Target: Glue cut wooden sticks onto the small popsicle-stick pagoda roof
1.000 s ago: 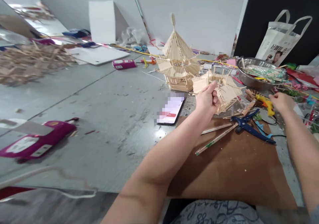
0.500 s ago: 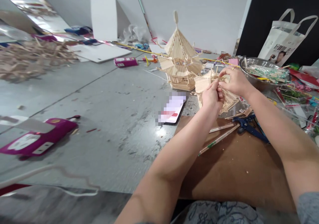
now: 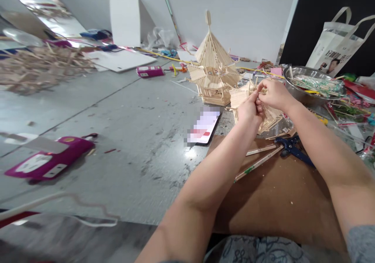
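Observation:
My left hand [image 3: 250,107] is closed, its thumb and fingers pinched together over a low wooden-stick roof model [image 3: 240,96]. Beside it my right hand [image 3: 272,93] is also pinched shut, its fingertips meeting those of the left. What the fingertips hold is too small and covered to make out. Short sticks stand up from the model just behind the hands. A taller stick pagoda [image 3: 213,79] with a pointed roof and a spire stands upright behind and left of it. Blue cutting pliers [image 3: 295,150] and loose sticks [image 3: 259,163] lie below my wrists.
A brown board [image 3: 269,200] lies under my forearms, with a phone [image 3: 204,127] at its upper left. A metal bowl [image 3: 288,84] of sticks stands right, near a white bag [image 3: 334,48]. Magenta glue guns [image 3: 66,153] and a stick pile [image 3: 43,68] are left.
The whole view has shifted slightly, moving the scene a little to the right. My hands stay together over the stick model, with hardly any change in the fingers.

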### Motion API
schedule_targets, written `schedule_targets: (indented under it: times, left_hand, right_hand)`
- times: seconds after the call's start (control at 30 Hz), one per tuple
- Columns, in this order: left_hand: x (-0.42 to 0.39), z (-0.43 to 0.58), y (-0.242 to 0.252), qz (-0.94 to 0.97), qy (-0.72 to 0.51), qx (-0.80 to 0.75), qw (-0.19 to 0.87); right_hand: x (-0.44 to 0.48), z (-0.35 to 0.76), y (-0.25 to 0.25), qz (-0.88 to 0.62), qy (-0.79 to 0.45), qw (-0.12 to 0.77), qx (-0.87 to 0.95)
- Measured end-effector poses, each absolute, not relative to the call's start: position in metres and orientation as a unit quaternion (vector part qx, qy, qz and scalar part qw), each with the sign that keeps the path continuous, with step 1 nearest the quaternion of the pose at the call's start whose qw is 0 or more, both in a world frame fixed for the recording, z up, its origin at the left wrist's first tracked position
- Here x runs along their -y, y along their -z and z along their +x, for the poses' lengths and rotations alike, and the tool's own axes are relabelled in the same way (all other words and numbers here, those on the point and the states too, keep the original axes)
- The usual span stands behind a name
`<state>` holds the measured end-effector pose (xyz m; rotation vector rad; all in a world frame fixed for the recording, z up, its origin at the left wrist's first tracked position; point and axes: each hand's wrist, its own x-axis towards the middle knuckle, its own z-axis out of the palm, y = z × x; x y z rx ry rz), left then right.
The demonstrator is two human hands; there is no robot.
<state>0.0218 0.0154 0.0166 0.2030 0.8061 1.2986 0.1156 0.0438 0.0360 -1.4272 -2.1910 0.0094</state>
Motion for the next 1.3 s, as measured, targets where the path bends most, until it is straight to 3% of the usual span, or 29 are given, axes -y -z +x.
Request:
schedule_targets:
  times: [0.97,1.13,1.3]
  left_hand:
    - [-0.002,0.012,-0.013,0.143,-0.586,-0.387,0.697]
    - [0.015,-0.012,-0.004,0.31,-0.661,-0.404,0.551]
    - [0.003,-0.04,-0.01,0.594,-0.613,-0.49,0.175]
  right_hand:
    - [-0.042,0.108,-0.04,-0.547,0.015,0.225,0.806]
    - [-0.041,0.108,-0.04,-0.541,0.002,0.234,0.808]
    - [-0.042,0.11,-0.039,-0.537,-0.016,0.243,0.808]
